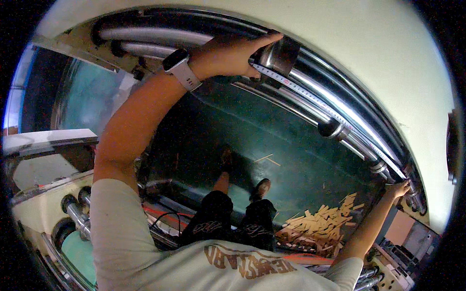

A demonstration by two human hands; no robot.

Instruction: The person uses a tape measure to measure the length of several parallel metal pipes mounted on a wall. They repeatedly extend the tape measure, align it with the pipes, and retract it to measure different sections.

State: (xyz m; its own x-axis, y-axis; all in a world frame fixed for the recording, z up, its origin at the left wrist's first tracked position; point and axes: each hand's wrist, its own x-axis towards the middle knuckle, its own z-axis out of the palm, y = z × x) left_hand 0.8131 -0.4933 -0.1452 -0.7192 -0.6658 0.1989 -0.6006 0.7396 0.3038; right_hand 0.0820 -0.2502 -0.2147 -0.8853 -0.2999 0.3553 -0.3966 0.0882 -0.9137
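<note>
A white tape measure (310, 98) is stretched along shiny metal rollers, from my left hand at the upper middle to my right hand at the far right. My left hand (225, 54) holds one end by a dark metal collar (285, 54), its thumb near the tape and a finger reaching over the collar's top. Some of its fingers are hidden. At the other end, my right hand (401, 188) has its fingers closed on the tape near the roller ends. Whether it also holds the tape's case cannot be made out. A watch (182, 70) is on my left wrist.
A pale machine panel (378, 53) curves behind the rollers. Below them is a dark green floor (218, 123) with a heap of flat wooden strips (320, 228) at the right. More rollers (75, 213) and a dark cable (165, 218) lie close to my body.
</note>
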